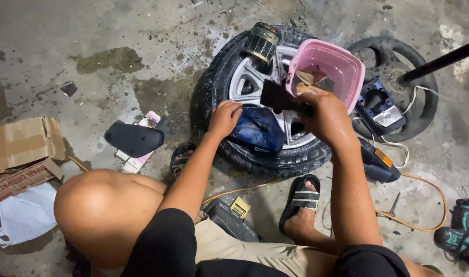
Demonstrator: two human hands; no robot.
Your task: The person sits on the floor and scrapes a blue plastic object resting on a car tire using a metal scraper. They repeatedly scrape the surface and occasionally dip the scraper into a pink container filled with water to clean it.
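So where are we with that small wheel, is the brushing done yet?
Not done. The wheel lies flat on the floor with a dark blue cloth or bag on its rim, which the left hand touches. The right hand holds a black brush over the hub, beside a pink tub. The silver spokes show no clear coating, so most brushing seems left.

Basin (342, 64) and can (262, 41) on wheel (244, 82); cardboard (21, 143) far left
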